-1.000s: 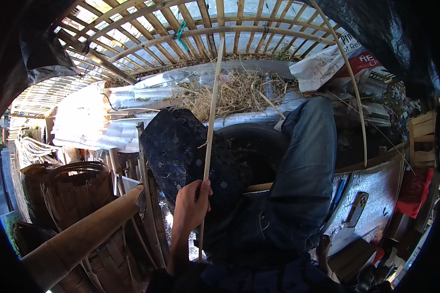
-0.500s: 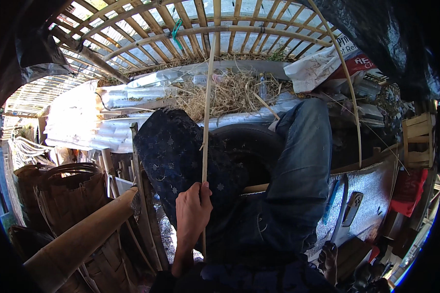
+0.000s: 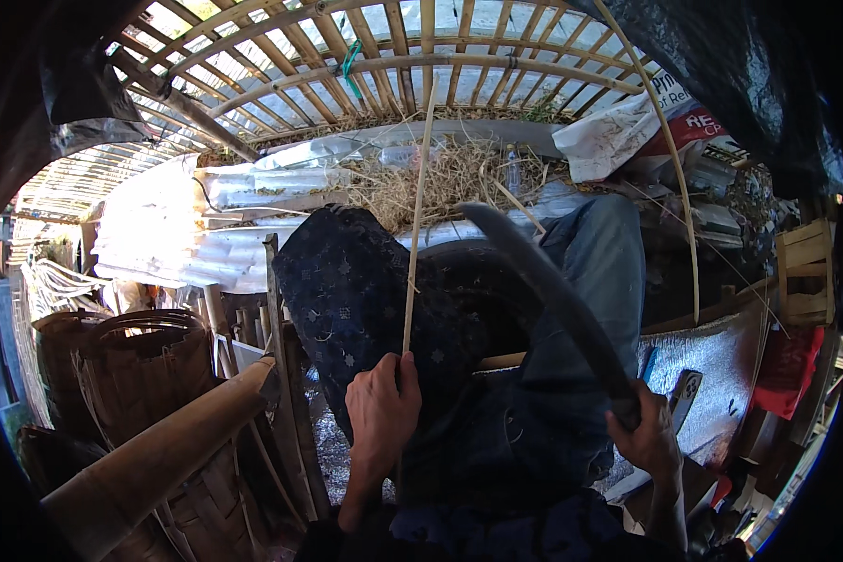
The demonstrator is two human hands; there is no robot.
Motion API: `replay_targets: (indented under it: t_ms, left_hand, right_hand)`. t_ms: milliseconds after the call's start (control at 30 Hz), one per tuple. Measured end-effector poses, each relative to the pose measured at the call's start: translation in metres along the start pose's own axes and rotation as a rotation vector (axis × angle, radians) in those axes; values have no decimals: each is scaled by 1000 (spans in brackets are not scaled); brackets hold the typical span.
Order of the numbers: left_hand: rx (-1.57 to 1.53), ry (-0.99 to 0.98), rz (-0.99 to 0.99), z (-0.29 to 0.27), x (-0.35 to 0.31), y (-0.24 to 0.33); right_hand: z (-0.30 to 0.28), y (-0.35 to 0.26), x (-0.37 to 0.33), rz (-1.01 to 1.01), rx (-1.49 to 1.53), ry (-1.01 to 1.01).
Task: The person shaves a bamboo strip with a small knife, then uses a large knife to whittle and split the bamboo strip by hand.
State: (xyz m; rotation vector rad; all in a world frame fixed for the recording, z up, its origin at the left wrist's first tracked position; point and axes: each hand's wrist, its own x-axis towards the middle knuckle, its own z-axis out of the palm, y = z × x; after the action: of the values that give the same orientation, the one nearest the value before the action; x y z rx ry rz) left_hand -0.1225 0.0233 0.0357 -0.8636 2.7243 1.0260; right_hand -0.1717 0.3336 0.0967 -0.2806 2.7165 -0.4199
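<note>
Thumb and fingers of the left hand [image 3: 382,412] are closed around the lower part of a thin pale bamboo strip [image 3: 417,234], which extends away from the body over the dark patterned cloth [image 3: 332,281] at the left leg, while the right hand [image 3: 654,436] is wrapped around the handle of a long dark blade [image 3: 571,309], slanting across the denim leg [image 3: 618,253] with its tip apart from the strip. Beyond lies a heap of dry shavings [image 3: 440,183]; a thick bamboo pole [image 3: 159,459] and woven baskets [image 3: 140,375] stand left, a phone [image 3: 687,389] on silvery sheeting [image 3: 731,365] right.
</note>
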Motion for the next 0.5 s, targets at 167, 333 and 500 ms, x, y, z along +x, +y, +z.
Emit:
replay_targets:
  t_ms: [167, 333, 500]
  left_hand:
    - [29, 69, -20, -5, -8, -10]
    - [7, -4, -120, -8, -16, -11]
    - [12, 9, -112, -3, -16, -15]
  right_hand:
    - [15, -50, 57, -181, 498, -579]
    - [30, -55, 91, -235, 423, -967]
    - [34, -57, 109, -73, 523, -1230]
